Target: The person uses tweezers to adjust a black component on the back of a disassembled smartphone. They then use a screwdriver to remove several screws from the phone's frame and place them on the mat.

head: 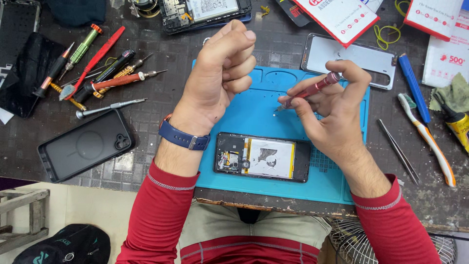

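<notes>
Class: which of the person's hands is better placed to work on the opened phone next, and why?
Right hand: its fingers already hold the red screwdriver. The left hand is a raised, empty-looking fist.

an opened black smartphone with its back removed (262, 164) lies on the near part of a blue silicone repair mat (254, 110), which sits mid-surface. left of the mat rests an empty black phone case (85, 145), and behind that a cluster of assorted screwdrivers (105, 78). behind the mat's right end lies a detached grey phone back cover (349, 58). right of the mat lie thin metal tweezers (398, 151), then a white-and-orange toothbrush (427, 139).
</notes>
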